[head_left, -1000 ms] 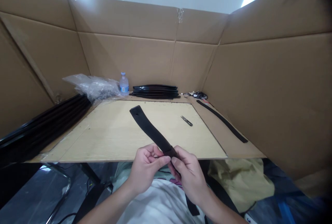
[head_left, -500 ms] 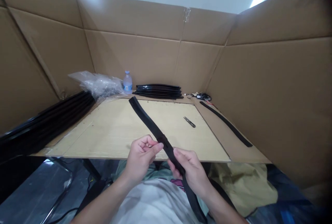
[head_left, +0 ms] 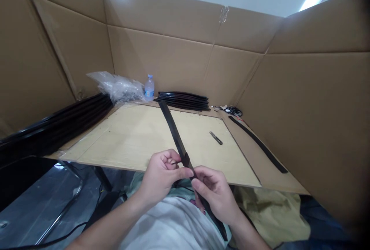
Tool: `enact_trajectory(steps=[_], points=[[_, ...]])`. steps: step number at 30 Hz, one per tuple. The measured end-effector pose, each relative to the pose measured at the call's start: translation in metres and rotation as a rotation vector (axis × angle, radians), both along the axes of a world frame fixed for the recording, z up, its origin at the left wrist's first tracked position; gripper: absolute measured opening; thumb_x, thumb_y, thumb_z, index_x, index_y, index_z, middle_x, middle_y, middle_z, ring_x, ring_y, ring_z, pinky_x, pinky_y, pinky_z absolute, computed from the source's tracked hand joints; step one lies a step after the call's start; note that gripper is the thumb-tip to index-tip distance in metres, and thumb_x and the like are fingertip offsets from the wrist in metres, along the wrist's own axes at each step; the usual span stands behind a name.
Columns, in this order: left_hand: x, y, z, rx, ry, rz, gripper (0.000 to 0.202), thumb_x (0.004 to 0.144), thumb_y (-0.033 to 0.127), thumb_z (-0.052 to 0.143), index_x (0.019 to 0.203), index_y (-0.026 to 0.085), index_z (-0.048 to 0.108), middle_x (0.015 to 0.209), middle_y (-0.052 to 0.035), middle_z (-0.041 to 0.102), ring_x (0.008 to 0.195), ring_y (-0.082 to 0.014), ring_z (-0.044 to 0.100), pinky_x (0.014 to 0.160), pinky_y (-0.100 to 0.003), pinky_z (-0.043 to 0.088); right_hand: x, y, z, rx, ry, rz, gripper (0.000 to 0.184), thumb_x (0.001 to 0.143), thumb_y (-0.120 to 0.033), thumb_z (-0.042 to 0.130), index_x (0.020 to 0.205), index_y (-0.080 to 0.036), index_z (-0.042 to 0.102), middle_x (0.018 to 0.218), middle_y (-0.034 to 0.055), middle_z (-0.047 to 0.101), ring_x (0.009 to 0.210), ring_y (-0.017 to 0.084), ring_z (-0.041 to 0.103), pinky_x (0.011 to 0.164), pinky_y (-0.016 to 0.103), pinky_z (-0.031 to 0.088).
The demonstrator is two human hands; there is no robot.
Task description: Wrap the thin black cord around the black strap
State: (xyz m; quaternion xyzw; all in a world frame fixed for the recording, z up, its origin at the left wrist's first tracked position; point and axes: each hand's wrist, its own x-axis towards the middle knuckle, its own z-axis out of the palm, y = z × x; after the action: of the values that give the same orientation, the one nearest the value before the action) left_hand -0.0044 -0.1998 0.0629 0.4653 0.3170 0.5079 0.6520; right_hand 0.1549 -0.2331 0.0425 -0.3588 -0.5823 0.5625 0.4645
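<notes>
A long black flexible strip [head_left: 172,126] slants across the front of the board, its lower end over my lap. My left hand [head_left: 166,171] pinches it at mid-length, thumb on its face, beside a small raised black piece [head_left: 185,160] on the strip. Something thin and dark shows between the left fingers; I cannot make out what. Just below, my right hand [head_left: 214,192] is closed round the strip with the thumb on top. Small thread snips [head_left: 216,138] lie on the board, right of the strip.
Another black strip [head_left: 257,142] lies along the right edge. Black strips are stacked at the back [head_left: 183,100] and on the left [head_left: 58,126]. A water bottle [head_left: 149,88], clear plastic bags [head_left: 118,88] and a dark cable tangle [head_left: 232,111] stand near the cardboard walls [head_left: 162,57].
The strip has turned more edge-on and steeper in my hands. My left thumb has moved down along it, closer to my right hand. The whole view has shifted and tilted slightly.
</notes>
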Motion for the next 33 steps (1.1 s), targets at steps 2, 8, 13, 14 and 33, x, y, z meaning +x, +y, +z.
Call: enact_trajectory(steps=[2,8,13,14,33], points=[[0.000,-0.001,0.003,-0.006,-0.047,-0.060,0.032,0.054,0.017,0.080,0.071,0.012,0.054,0.065,-0.0014,0.062,0.060,-0.0123,0.058,0.058,-0.023,0.044,0.000,0.000,0.002,-0.021,0.020,0.008,0.016,0.081,-0.028,0.060,0.088,-0.014,0.060,0.068,-0.0020,0.047,0.038,0.005,0.046,0.032,0.018,0.039],[-0.001,-0.006,0.005,-0.008,-0.084,-0.115,0.030,0.055,0.012,0.079,0.070,0.011,0.054,0.069,-0.0033,0.065,0.062,-0.0124,0.060,0.058,-0.022,0.045,0.001,-0.003,0.005,-0.078,0.044,0.051,0.017,0.079,-0.027,0.062,0.075,-0.016,0.050,0.056,-0.0042,0.049,0.037,0.009,0.049,0.033,0.020,0.042],[-0.002,-0.007,0.005,-0.004,-0.078,-0.116,0.027,0.060,0.016,0.077,0.064,0.012,0.051,0.065,-0.0019,0.065,0.058,-0.0100,0.058,0.054,-0.020,0.044,-0.001,-0.007,0.001,-0.064,0.065,0.019,0.023,0.080,-0.023,0.063,0.074,-0.018,0.041,0.052,-0.0036,0.054,0.040,0.012,0.054,0.037,0.022,0.046],[-0.002,-0.007,0.005,0.001,-0.080,-0.121,0.026,0.061,0.016,0.077,0.063,0.012,0.051,0.066,-0.0021,0.065,0.059,-0.0101,0.059,0.054,-0.020,0.044,-0.001,-0.007,0.001,-0.068,0.072,0.024,0.024,0.080,-0.023,0.062,0.074,-0.019,0.040,0.051,-0.0040,0.054,0.039,0.012,0.054,0.036,0.022,0.045],[0.006,-0.002,-0.006,-0.075,-0.051,-0.136,0.030,0.065,0.025,0.075,0.062,0.014,0.047,0.041,0.0096,0.039,0.034,-0.0001,0.027,0.036,-0.014,0.016,-0.010,0.001,0.008,-0.241,0.157,-0.038,0.036,0.088,-0.050,0.042,0.082,-0.015,0.046,0.048,-0.0013,0.054,0.031,0.006,0.039,0.030,0.015,0.027]])
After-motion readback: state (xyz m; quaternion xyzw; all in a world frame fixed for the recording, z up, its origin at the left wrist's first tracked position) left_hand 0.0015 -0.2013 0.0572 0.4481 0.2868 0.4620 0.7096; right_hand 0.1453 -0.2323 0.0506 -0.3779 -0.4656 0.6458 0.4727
